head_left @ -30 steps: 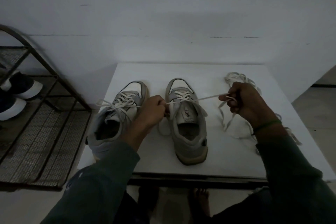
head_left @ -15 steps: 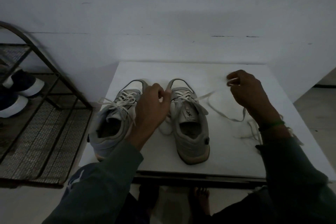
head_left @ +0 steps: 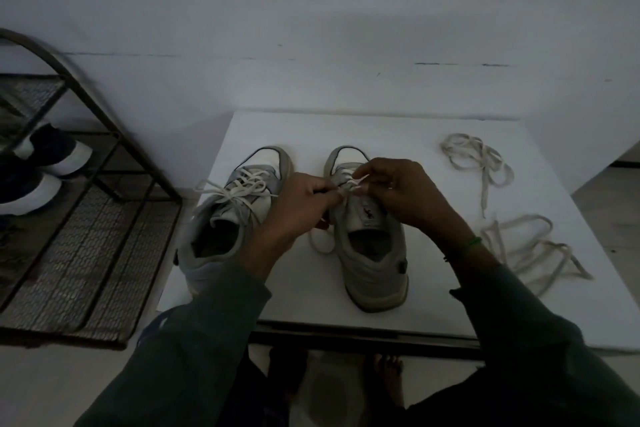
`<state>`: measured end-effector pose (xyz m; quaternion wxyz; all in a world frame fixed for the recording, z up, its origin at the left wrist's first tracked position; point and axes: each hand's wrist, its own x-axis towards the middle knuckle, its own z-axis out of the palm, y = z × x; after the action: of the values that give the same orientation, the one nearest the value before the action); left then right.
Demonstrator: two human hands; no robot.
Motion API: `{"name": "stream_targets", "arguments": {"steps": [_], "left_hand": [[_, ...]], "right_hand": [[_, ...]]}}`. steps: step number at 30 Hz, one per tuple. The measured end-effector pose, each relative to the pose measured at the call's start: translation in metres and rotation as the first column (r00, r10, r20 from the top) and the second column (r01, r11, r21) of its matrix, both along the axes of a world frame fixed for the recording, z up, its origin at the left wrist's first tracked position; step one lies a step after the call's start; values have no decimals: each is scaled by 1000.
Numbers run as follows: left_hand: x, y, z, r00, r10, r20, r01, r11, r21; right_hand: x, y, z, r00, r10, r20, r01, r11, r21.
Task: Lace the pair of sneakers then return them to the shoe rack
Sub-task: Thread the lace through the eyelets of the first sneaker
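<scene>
Against the pale wall stands the white bench (head_left: 433,288), and left of it on the floor is the dark metal shoe rack (head_left: 86,253), with dark white-soled shoes (head_left: 52,156) on one of its mesh shelves. Both grey sneakers stand upright on the bench, side by side, toes pointing away from the person. The left sneaker (head_left: 232,218) is near the bench's left edge, its lace crossed over the tongue with ends trailing outwards. The right sneaker (head_left: 374,274) is near the middle, laced only at the toe end. Both hands meet above its tongue — the left hand (head_left: 298,208) has thumb and fingers curled, pinching the lace (head_left: 349,185), and the right hand (head_left: 401,191) pinches the same lace from the other side, a green band (head_left: 471,243) on its wrist. A loop of lace lies on the bench between the sneakers. Further right, well apart from the shoes, loose lace (head_left: 474,156) lies in tangled coils — whether it is one piece or two I cannot tell.
</scene>
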<state>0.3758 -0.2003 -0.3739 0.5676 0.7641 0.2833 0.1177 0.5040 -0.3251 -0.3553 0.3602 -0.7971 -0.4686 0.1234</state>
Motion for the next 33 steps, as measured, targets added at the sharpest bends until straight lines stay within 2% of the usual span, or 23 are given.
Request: {"name": "stream_targets", "arguments": {"steps": [4, 9, 11, 15, 18, 20, 25, 33], "left_hand": [[-1, 2, 5, 1000, -12, -27, 6, 979, -206], [-1, 4, 5, 1000, 6, -28, -13, 962, -274], [-1, 4, 6, 1000, 11, -26, -18, 958, -285], [-1, 4, 8, 999, 18, -34, -27, 953, -302], [-1, 4, 8, 999, 19, -37, -29, 953, -301], [-1, 3, 8, 999, 22, -30, -30, 957, -287], [-1, 0, 9, 1000, 12, -12, -15, 969, -247], [-1, 2, 9, 1000, 22, -22, -27, 962, -273]], "right_hand": [[-2, 6, -10, 991, -62, 116, 65, 998, -23], [-12, 11, -19, 985, -52, 165, 53, 999, -4], [-11, 9, -18, 987, -66, 144, 61, 997, 42], [-9, 6, -10, 997, -79, 10, 77, 989, 123], [-12, 8, -11, 998, -64, 9, 62, 988, 139], [-13, 9, -14, 994, -89, 55, 81, 988, 134], [-15, 10, -20, 945, -113, 308, 74, 988, 137], [-18, 12, -21, 900, -121, 419, 62, 986, 152]]}}
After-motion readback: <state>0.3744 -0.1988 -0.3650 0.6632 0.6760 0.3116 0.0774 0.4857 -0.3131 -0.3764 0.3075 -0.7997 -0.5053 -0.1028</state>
